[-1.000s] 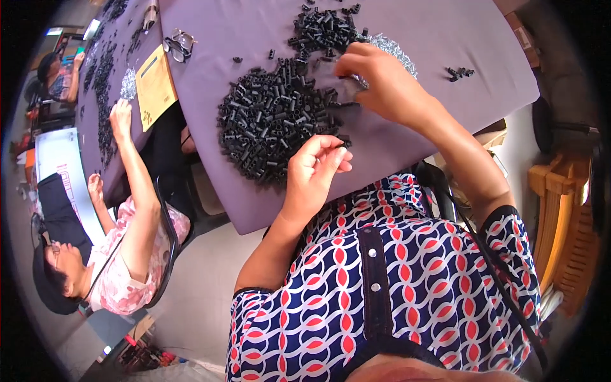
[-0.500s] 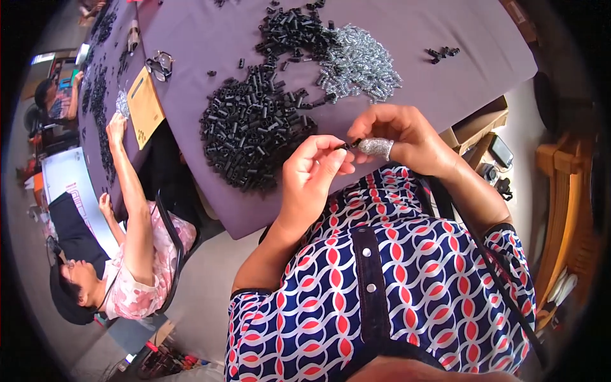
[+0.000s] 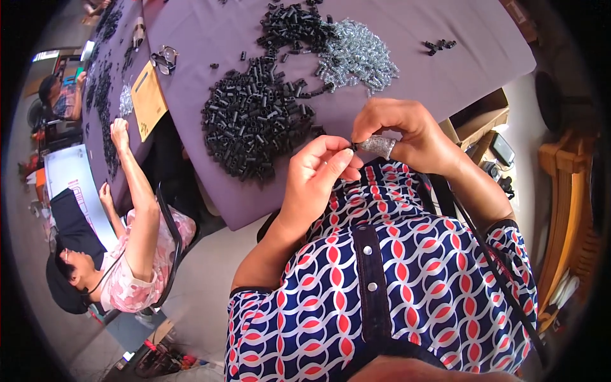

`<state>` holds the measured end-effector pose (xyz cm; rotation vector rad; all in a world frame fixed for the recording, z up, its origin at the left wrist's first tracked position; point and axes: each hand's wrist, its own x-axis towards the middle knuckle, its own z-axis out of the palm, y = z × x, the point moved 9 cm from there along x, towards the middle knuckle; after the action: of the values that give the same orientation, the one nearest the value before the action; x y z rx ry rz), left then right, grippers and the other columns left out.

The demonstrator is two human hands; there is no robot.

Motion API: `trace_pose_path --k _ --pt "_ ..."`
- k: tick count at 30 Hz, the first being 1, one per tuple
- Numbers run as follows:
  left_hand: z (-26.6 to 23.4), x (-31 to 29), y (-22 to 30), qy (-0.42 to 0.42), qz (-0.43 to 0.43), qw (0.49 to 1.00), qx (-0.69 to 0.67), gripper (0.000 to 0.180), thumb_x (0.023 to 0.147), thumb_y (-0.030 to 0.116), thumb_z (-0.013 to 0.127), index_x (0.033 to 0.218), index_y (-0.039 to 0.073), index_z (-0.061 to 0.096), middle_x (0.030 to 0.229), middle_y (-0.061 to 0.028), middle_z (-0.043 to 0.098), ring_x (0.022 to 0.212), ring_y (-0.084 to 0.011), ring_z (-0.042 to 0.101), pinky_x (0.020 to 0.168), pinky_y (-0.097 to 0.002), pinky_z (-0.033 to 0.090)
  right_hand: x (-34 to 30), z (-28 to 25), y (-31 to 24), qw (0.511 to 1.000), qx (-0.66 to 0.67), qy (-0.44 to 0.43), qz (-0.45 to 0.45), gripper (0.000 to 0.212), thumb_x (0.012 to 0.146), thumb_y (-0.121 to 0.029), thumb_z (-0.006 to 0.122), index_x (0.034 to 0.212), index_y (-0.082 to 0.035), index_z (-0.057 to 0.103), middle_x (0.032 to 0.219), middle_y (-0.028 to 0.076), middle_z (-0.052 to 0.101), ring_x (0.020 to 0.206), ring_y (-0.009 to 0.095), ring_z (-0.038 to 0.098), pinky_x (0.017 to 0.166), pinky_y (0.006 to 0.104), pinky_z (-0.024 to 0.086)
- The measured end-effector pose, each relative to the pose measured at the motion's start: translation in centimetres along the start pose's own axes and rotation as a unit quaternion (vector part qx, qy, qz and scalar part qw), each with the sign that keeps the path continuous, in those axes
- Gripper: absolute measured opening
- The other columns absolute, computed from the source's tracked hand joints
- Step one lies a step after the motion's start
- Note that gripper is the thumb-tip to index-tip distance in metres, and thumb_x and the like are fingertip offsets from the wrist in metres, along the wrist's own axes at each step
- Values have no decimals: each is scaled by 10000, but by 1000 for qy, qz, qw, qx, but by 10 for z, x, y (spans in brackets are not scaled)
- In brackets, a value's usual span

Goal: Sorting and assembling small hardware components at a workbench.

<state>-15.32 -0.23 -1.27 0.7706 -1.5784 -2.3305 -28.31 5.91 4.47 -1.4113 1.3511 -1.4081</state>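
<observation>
My left hand [image 3: 316, 175] pinches a small black piece [image 3: 355, 146] between thumb and fingers, just above the table's near edge. Facing it, my right hand [image 3: 410, 135] closes its fingertips on the same piece, so most of it is hidden. A silvery wrap [image 3: 378, 146] covers the right thumb. Beyond my left hand lies a big heap of short black plastic tubes [image 3: 245, 121]. A pile of small shiny metal springs [image 3: 359, 57] sits farther off, touching a second heap of black parts [image 3: 293, 28].
Several black parts [image 3: 439, 46] lie apart at the right on the purple-grey cloth [image 3: 464, 79]. Eyeglasses [image 3: 164, 59] and a tan envelope [image 3: 148, 102] are at the left. A co-worker [image 3: 143, 254] sits there, arm over the table. An opened cardboard box [image 3: 480, 118] stands right.
My hands have drawn closer together; the right fingertips have come down onto the black piece. The view has shifted slightly. The co-worker's hand has moved a little away from the small silvery pile.
</observation>
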Motion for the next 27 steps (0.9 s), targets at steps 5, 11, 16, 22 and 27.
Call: trace_pose_path --k 5,11,16,22,27 --pt "1 -12 -3 1 -14 998 -55 204 989 137 595 1109 -27 598 915 -96 701 774 -137 663 733 -268 548 -5 7 -16 999 -17 -9 -34 335 602 142 521 894 24 636 914 109 667 914 258 651 813 343 505" --pt "7 -28 -4 -5 -43 994 -101 207 994 140 586 1117 -25 597 910 -101 697 767 -148 662 726 -270 549 -11 17 -23 999 -2 -31 -14 366 569 128 515 894 27 648 932 119 672 929 258 658 822 341 511" --pt "13 -38 -7 -21 -51 988 -146 200 994 144 587 1107 -20 602 890 -98 688 756 -147 657 718 -267 545 -18 23 -26 999 20 -50 -5 377 551 122 525 895 35 652 938 128 670 932 271 657 828 340 514" --pt "11 -42 8 31 32 999 17 177 973 112 613 1080 -28 618 889 -79 682 734 -125 646 695 -249 531 -19 29 -47 990 -118 -70 -33 348 591 141 569 912 32 645 907 129 656 888 289 655 801 345 519" --pt "14 -37 11 57 59 994 74 142 967 97 602 1023 -27 643 840 -62 683 692 -105 641 641 -216 507 -20 28 -46 989 -133 -53 -30 246 686 131 628 909 27 643 877 124 631 828 298 650 722 346 513"
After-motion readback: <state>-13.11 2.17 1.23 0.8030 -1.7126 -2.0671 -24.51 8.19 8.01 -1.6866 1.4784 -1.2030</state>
